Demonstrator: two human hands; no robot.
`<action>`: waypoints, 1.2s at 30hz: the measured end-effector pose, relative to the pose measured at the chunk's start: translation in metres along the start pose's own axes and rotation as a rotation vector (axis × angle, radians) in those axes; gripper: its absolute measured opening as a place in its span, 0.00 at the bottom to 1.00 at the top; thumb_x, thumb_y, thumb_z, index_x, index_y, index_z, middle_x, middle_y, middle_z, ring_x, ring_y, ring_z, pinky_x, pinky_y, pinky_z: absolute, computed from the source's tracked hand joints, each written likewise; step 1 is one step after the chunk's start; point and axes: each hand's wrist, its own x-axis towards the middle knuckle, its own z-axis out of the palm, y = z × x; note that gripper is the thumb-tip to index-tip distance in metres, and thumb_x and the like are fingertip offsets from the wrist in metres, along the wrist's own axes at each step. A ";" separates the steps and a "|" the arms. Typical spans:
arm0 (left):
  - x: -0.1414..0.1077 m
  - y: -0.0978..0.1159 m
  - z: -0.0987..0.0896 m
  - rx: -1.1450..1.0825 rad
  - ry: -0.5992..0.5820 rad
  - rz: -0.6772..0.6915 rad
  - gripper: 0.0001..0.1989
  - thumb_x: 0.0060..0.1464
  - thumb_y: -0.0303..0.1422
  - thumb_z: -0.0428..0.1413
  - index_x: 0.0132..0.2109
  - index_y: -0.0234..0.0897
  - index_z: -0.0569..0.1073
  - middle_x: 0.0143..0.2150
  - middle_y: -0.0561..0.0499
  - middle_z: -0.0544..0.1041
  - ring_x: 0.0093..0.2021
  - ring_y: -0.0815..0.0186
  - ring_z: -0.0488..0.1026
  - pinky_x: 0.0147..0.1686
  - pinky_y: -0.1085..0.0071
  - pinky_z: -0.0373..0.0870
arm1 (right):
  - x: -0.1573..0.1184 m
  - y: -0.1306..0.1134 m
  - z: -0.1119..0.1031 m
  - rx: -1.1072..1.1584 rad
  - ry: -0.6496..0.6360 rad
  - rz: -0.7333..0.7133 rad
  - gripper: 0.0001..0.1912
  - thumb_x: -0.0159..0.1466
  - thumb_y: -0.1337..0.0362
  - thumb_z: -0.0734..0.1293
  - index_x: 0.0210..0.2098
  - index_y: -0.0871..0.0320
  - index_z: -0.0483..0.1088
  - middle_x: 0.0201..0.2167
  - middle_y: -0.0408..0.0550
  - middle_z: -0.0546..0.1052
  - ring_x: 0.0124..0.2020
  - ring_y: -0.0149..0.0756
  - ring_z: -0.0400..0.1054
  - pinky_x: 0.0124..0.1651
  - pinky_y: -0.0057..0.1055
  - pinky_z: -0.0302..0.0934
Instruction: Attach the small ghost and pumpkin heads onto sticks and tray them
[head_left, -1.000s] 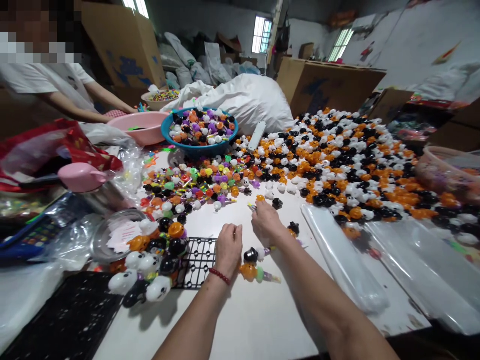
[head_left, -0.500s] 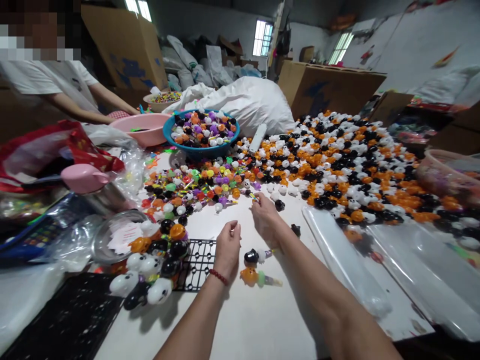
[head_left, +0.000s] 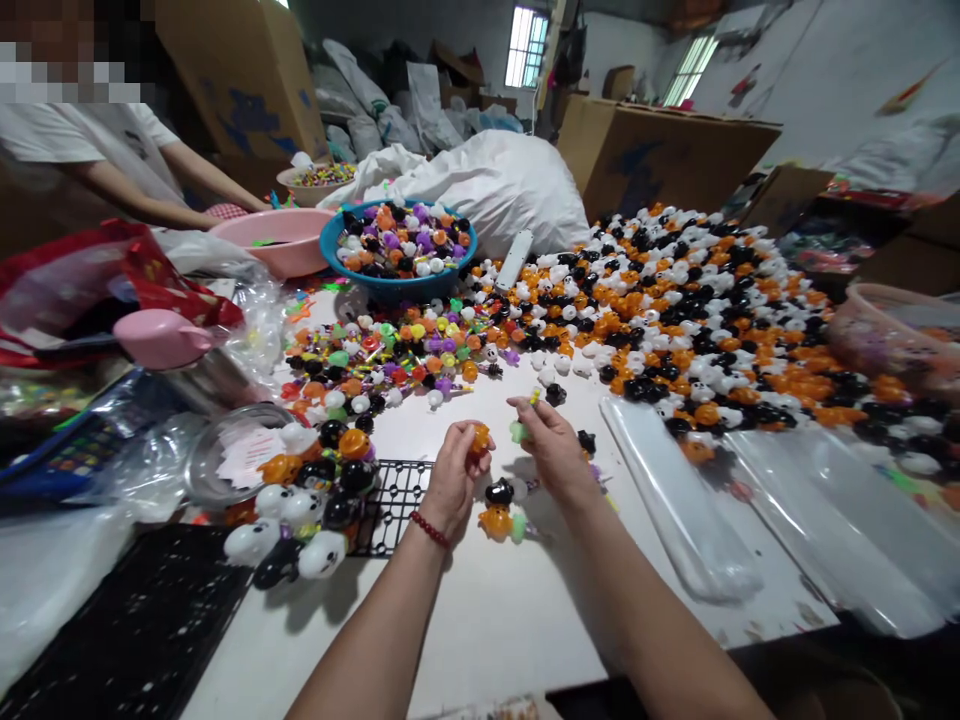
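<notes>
My left hand, with a red bead bracelet at the wrist, pinches a small orange piece. To its right my right hand holds a stick piece with a pale green part and a yellow tip. The two held pieces are apart. Below and between the hands, a black-headed piece and an orange pumpkin piece lie on the white table. Left of my left hand is a black grid rack, beside a cluster of white, black and orange heads.
A blue basin of small pieces stands behind a colourful pile. A large heap of orange, black and white heads fills the right back. Clear plastic bags lie at right. A person works beside a pink basin.
My right hand has drawn back from the colourful pile with the stick piece. My left hand has moved up slightly and now has an orange piece in its fingers. The view has shifted a little.
</notes>
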 end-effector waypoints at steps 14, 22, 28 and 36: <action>-0.004 -0.003 0.001 0.104 -0.145 -0.055 0.15 0.62 0.46 0.53 0.37 0.39 0.62 0.25 0.56 0.67 0.20 0.77 0.56 0.19 0.81 0.50 | -0.014 -0.002 -0.012 0.134 -0.076 0.072 0.19 0.53 0.49 0.76 0.33 0.57 0.74 0.24 0.39 0.72 0.24 0.29 0.65 0.30 0.29 0.63; -0.004 -0.006 0.000 0.133 -0.156 -0.081 0.17 0.61 0.48 0.53 0.36 0.39 0.61 0.26 0.58 0.65 0.19 0.78 0.53 0.18 0.80 0.45 | -0.014 -0.001 -0.016 0.081 -0.116 0.094 0.20 0.52 0.48 0.76 0.32 0.57 0.73 0.20 0.38 0.70 0.22 0.28 0.61 0.28 0.28 0.57; -0.004 -0.007 0.000 0.249 -0.106 -0.103 0.19 0.60 0.49 0.54 0.34 0.40 0.59 0.23 0.61 0.58 0.19 0.77 0.50 0.18 0.79 0.45 | -0.020 0.005 -0.011 0.117 -0.144 0.185 0.22 0.49 0.49 0.78 0.31 0.57 0.69 0.19 0.34 0.67 0.18 0.24 0.52 0.22 0.26 0.44; -0.006 -0.013 -0.002 0.311 -0.011 -0.083 0.20 0.59 0.51 0.53 0.33 0.42 0.56 0.20 0.64 0.52 0.18 0.74 0.48 0.18 0.77 0.45 | -0.024 0.008 0.001 0.024 -0.174 0.145 0.22 0.51 0.47 0.76 0.31 0.56 0.67 0.19 0.35 0.66 0.20 0.27 0.56 0.25 0.26 0.49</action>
